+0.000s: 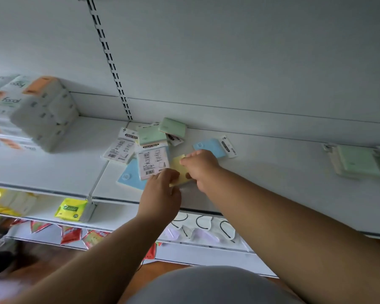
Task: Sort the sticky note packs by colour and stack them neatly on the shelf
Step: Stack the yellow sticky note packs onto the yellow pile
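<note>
Item: yellow pack, pinched by our right hand and left hand; we lift it flat, clear of the blue pack.

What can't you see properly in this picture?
- Yellow pack, head view: mostly covered by both hands, left and right.
- Green pack: its right end is cut off by the frame edge.
- Tissue packs: blurred, labels hardly readable.
- Small print on the white cards: too small to read.

Yellow sticky note pack lies flat near the white shelf front, among scattered blue, green and face-down packs.
</note>
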Available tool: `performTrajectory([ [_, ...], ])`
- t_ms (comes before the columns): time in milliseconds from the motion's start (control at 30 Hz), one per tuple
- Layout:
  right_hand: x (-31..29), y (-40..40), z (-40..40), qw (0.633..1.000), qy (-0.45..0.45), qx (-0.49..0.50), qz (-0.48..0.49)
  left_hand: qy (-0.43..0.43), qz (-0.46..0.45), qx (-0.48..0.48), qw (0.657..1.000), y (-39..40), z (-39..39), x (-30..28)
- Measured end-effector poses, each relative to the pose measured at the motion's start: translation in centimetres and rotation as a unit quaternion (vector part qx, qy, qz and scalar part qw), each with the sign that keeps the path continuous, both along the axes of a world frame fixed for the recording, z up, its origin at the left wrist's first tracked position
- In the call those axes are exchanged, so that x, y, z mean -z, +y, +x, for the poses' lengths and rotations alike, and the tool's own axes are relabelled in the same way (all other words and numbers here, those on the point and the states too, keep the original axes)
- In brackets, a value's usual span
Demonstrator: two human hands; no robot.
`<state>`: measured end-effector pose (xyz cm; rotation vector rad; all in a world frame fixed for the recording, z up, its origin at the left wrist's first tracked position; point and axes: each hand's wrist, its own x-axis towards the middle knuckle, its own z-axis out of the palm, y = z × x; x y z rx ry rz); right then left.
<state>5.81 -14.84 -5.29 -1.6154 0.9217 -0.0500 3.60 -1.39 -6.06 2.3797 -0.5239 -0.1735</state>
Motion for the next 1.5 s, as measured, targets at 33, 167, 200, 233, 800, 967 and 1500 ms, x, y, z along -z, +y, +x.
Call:
performTrajectory([
  [33, -0.2, 0.0, 0.0, 1.0, 0.001, -0.01, 0.014, 0.011, -0.013, -0.012, 1.0, 0.0, 0.1, 0.0],
  [167, -0.3, -0.8, -0.5, 1.0, 0.017, -0.017, 0.005, 0.037, -0.067, -0.037, 0.996, 0.3, 0.2, 0.2],
  [200, -0.4, -1.1, -0.8, 1.0, 0.013, -0.026, -0.008, 0.041, -0.079, -0.039, 0.995, 0.3, 0.1, 0.2],
  [233, -0.7, -1.4, -1.3, 0.999, 0.004, -0.033, -0.015, 0.04, -0.089, -0.041, 0.994, 0.1, 0.0, 0.2],
  [800, -2.5, -18.8, -22.3, 0.967, -0.096, 0.167, -0.169, 0.205, -0.096, 0.147, 0.963, -17.2, -10.0, -2.8],
  [967, -2.7, -26.9, -30.7, 0.934, 0.023, 0.168, -0.314, 0.191, -0.028, 0.219, 0.956, -26.9, -17.0, -2.9],
  [1500, -1.4, -42.5, -40.9, 0.91, 0.19, 0.029, -0.368, 0.035, 0.173, 0.216, 0.96, -43.0, -29.6, -2.0],
])
